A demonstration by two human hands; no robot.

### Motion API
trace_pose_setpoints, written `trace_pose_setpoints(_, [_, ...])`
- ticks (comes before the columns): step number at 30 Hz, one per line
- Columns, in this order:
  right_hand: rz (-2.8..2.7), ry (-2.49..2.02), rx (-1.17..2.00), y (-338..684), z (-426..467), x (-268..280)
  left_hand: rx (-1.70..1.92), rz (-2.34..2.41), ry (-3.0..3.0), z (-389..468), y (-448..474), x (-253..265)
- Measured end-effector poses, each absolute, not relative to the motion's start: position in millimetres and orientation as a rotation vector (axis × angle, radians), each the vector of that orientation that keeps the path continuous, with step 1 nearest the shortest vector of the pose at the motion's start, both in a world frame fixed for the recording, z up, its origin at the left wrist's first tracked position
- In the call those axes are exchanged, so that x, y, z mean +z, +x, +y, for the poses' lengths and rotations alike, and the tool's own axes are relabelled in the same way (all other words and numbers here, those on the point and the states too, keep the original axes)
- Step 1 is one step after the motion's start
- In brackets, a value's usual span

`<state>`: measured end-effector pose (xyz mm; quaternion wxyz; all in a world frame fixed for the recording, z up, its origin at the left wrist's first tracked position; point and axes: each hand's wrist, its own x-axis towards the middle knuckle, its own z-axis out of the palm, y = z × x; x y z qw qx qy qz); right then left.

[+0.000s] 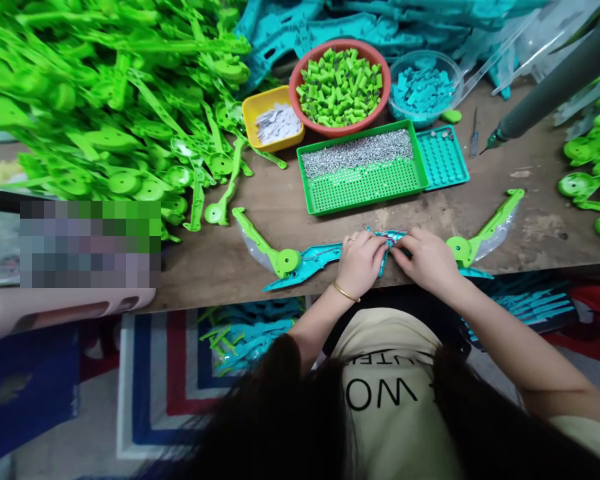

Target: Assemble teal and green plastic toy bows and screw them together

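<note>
A toy bow (313,257) of blue plastic lies across the table near its front edge, with a green limb (281,259) on the left and another green limb (495,228) on the right. Thin dark wire or cord runs along its blue body. My left hand (360,261) is closed on the middle of the bow, fingertips bent onto it. Close beside it, my right hand (425,257) pinches at the same middle part. Whatever small piece lies between the fingertips is hidden.
Beyond the hands stand a green tray (367,199) of small screws, a blue tray (447,175), a red bowl (296,100) of green pieces, a yellow box (275,145) and a clear tub (395,113). Green parts (115,133) heap up at left. A screwdriver (500,133) hangs at right.
</note>
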<state>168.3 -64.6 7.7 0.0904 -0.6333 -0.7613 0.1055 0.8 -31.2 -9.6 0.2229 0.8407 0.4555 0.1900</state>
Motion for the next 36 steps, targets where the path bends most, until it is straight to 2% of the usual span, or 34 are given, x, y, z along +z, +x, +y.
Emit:
trace_pose_setpoints(3, [-2.188,-1.842,0.438,172,-65,15,0.488,1.289,2.414,-30,11,-11])
trace_pose_setpoints(6, [-2.090,-1.786,0.386,187,-60,20,0.455,1.289,2.473,-29,15,-9])
trace_pose_setpoints(11, [-2.317,-1.616,0.406,205,-47,14,0.387,1.290,2.505,-29,16,-6])
trace_pose_setpoints(18, [-2.342,-1.730,0.289,199,-50,8,0.409,1.297,2.451,-28,19,-6])
trace_pose_setpoints(36, [-2.226,-1.827,0.475,195,-44,4,0.275,1.136,2.550,-14,20,-10])
